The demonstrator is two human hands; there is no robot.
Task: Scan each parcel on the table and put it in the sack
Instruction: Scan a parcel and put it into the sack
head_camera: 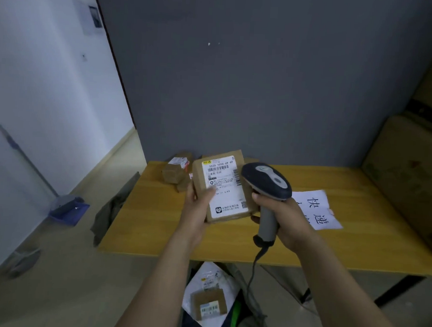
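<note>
Head view shows the scanning step in hand: the left hand (197, 207) holds a brown parcel (223, 186) above the table (230, 244), thumb pressed on its white label, while the right hand (282, 216) has its fingers wrapped round the grip of the scanner (266, 178), whose head is just beside the barcode. I judge the next move asks to aim at the barcode, then lower the parcel into the sack (238, 312) below the table edge; some small parcels (177, 171) wait at the far left.
</note>
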